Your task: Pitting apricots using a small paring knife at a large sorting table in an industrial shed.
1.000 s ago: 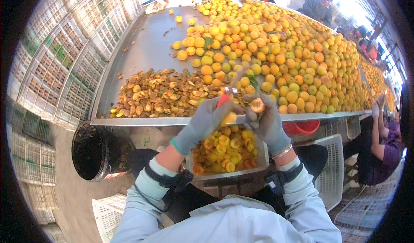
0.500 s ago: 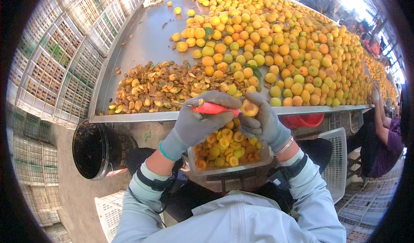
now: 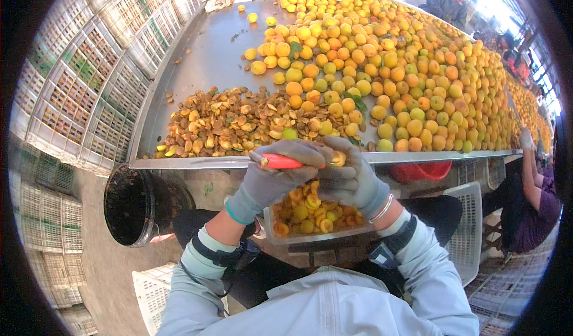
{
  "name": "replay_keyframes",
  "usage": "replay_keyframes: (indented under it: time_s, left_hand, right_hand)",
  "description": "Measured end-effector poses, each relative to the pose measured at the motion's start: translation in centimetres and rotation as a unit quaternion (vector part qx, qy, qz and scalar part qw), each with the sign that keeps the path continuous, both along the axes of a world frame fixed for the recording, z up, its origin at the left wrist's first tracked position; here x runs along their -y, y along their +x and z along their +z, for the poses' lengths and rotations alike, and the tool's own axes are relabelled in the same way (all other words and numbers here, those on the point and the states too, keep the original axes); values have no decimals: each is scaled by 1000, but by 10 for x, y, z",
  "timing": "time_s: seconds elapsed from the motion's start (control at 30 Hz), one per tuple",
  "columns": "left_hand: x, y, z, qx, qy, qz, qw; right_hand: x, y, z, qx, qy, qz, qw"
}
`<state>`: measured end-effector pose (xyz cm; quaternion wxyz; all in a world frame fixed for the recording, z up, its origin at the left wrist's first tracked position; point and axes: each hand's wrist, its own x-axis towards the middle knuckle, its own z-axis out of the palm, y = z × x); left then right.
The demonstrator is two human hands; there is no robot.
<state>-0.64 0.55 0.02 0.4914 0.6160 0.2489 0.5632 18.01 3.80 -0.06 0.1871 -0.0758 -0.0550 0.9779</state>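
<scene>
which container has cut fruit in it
The pale rectangular tub, between the black bucket and the red basin; of the three, only it shows yellow halves inside.

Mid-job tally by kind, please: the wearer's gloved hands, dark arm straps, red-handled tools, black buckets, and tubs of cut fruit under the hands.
Gloved hands: 2 (left hand, right hand)
Arm straps: 2
Red-handled tool: 1
Black bucket: 1
Tub of cut fruit: 1
Total: 7
</scene>
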Motion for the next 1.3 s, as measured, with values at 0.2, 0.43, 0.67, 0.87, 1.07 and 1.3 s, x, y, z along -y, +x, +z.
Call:
replay_keyframes:
  time_s: [0.2,0.43,0.67,0.87,1.07,1.3]
  left_hand:
    - [-9,1,-1,107,-68,51,991]
    - [-30,2,-5,120,-36,107,986]
    - [-76,-2,-37,190,-205,274,920]
    - [-76,-15,-42,177,-160,284,929]
    - [-54,-3,-25,85,-82,259,959]
    - [-39,0,-19,46,-108,189,975]
  right_hand:
    - [7,-42,9,102,-5,-199,975]
    - [-2,-66,-5,60,-86,-300,948]
    - [-13,-71,-47,91,122,-294,944]
    - [43,-38,-66,443,619,-181,623]
    - [6,24,-11,540,684,-63,487]
    - [-129,92,-14,779,618,99,24]
